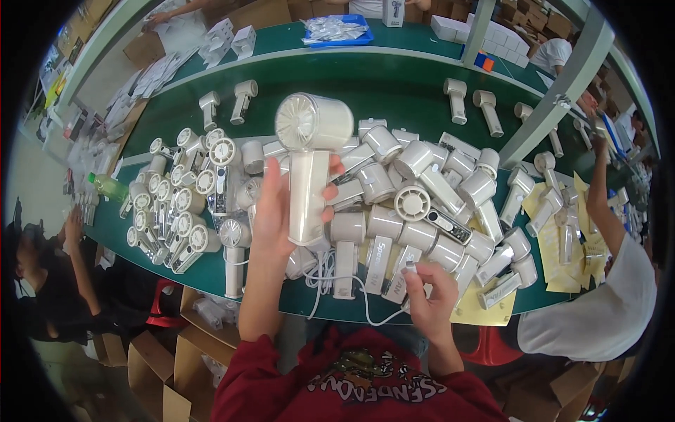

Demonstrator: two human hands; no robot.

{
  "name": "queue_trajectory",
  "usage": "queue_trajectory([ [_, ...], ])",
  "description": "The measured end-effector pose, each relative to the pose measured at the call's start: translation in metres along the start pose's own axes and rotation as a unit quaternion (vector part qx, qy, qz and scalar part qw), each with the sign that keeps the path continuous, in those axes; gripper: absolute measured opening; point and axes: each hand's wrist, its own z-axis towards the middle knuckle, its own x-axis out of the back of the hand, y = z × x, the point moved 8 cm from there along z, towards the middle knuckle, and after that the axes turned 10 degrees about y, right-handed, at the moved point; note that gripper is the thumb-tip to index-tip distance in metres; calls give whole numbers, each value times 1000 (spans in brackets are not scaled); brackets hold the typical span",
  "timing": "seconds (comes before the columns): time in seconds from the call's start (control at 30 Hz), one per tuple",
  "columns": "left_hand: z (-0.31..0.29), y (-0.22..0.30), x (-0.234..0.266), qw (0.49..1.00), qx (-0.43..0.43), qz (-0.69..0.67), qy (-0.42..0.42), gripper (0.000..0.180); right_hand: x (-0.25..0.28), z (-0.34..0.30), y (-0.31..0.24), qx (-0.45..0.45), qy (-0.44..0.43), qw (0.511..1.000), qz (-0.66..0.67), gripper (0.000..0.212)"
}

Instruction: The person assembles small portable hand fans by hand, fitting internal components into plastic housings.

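A white handheld fan [309, 179] stands upright in my left hand [269, 211], its round ribbed head at the top and its handle wrapped by my fingers. Lower and to the right, my right hand [432, 299] pinches the small plug end [410, 267] of a white cable between thumb and fingertips. From there the cable [365, 309] loops back left to a coil [321, 271] beneath the held fan. Plug and fan are apart. Behind and right of my hands lies a heap of similar white fans [383, 218], some on their sides.
More fans [176, 200] stand crowded on the left beside a green bottle [109, 186]. Several lie on the green conveyor [394, 95] beyond. A metal post [541, 116] rises at right. Yellow paper [485, 309] lies under fans. Co-workers sit on both sides; open cartons [200, 359] stand below left.
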Motion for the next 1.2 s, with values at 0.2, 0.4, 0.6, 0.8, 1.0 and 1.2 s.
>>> queue_trajectory([
  [0.2, 29, 14, 7, 962, -49, 268, -25, 61, 6, 5, 8, -19, 10, 1000, 12, 7],
  [0.4, 120, 47, 30, 949, -57, 269, 153, 38, 16, 10, 10, 10, 54, 998, 27, 7],
  [0.6, 228, 89, 153, 820, -97, 492, 276, 28, 37, 6, 23, -77, 58, 995, -24, 7],
  [0.8, 263, 119, 217, 729, -64, 581, 356, 37, 43, 5, 33, -89, 72, 993, -36, 7],
  [1.0, 286, 96, 75, 253, -222, 905, 261, 58, 40, 9, 39, -89, 81, 993, -9, 7],
  [1.2, 347, -86, -28, 418, -148, 896, -3, 50, 53, 6, 43, -109, 72, 991, -22, 7],
])
